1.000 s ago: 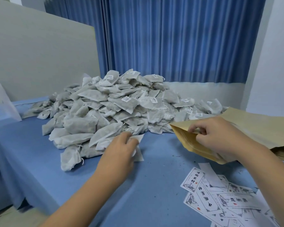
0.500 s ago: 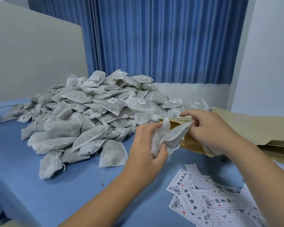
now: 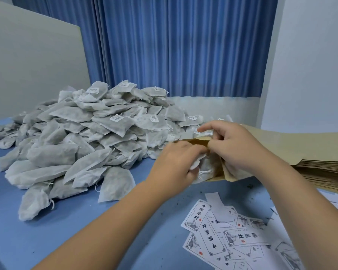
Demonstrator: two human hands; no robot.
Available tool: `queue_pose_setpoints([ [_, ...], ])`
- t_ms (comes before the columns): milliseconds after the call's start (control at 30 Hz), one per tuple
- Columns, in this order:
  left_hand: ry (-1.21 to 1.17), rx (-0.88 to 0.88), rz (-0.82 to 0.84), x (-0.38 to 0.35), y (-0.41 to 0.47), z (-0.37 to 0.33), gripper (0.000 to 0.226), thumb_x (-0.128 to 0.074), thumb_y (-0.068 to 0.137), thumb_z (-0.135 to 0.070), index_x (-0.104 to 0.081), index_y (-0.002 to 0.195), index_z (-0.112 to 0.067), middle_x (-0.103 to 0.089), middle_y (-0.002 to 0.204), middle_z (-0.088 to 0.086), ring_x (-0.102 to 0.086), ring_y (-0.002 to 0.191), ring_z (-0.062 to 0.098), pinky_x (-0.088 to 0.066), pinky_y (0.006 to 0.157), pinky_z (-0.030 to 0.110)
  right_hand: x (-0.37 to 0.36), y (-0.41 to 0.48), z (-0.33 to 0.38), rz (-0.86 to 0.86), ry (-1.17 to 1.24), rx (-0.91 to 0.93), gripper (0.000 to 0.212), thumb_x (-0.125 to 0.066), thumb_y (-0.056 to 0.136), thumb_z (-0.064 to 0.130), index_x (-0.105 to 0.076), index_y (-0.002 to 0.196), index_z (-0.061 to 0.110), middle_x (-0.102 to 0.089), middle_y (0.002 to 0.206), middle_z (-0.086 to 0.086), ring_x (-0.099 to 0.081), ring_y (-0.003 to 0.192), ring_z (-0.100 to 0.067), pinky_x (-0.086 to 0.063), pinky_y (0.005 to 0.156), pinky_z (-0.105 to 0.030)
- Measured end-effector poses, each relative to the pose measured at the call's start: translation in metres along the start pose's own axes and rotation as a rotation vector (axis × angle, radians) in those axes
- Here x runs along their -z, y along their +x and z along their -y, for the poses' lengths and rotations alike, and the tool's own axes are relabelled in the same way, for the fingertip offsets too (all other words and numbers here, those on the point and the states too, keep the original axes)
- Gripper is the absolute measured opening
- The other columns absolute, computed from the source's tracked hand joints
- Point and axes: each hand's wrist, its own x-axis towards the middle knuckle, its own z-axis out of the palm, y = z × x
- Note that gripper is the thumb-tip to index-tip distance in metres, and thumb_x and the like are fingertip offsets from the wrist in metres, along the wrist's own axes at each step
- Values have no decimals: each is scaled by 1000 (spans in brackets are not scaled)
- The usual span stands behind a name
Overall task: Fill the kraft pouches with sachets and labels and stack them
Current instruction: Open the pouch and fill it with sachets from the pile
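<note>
A big heap of grey-white sachets [image 3: 90, 137] covers the left and middle of the blue table [image 3: 86, 230]. My right hand [image 3: 236, 145] pinches the upper lip of a kraft pouch [image 3: 195, 142] and holds its mouth wide. My left hand [image 3: 176, 164] grips a bunch of sachets [image 3: 205, 166] that is partly inside the pouch's mouth. Printed paper labels [image 3: 222, 236] lie scattered at the lower right. A flat stack of kraft pouches [image 3: 324, 164] sits at the right, behind my right forearm.
A grey partition board [image 3: 31, 71] stands at the back left and a blue curtain [image 3: 174, 45] hangs behind the table. A white wall [image 3: 310, 65] closes the right side. Dark crumbs dot the table near the labels.
My left hand took sachets from the heap's edge, carried them right and pushed them into the pouch's mouth. My right hand kept hold of the pouch and opened it wider.
</note>
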Motion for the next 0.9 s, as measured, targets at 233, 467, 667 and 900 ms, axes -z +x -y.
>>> queue_pose_setpoints([
  [233, -128, 59, -102, -14, 17, -8, 24, -65, 80, -3, -66, 104, -3, -63, 101, 10, -53, 97, 27, -44, 88, 33, 0, 2, 2, -80, 68, -10, 40, -52, 77, 3, -61, 87, 40, -47, 52, 15, -44, 52, -2, -39, 52, -15],
  [467, -141, 164, -112, -10, 2, -14, 39, -74, 79, -20, -67, 117, -16, -49, 110, 5, -49, 104, 18, -47, 83, 34, 6, 3, 1, -133, 37, -28, 36, -52, 79, 5, -62, 95, 35, -47, 53, 14, -44, 53, -2, -38, 52, -16],
  [667, -92, 212, 2, -17, 17, -16, 14, -63, 84, -12, -72, 94, -11, -45, 87, 4, -49, 80, 26, -48, 64, 43, -2, 2, 5, -113, 21, 10, 39, -50, 76, 3, -62, 90, 37, -47, 54, 17, -43, 54, -3, -37, 52, -17],
  [900, -318, 253, -42, -19, -2, 1, 27, -61, 87, -6, -70, 110, -17, -67, 97, -3, -59, 89, 10, -44, 78, 20, 0, -1, -1, -89, -86, -51, 38, -50, 78, 4, -63, 101, 32, -47, 59, 7, -47, 48, -4, -40, 51, -22],
])
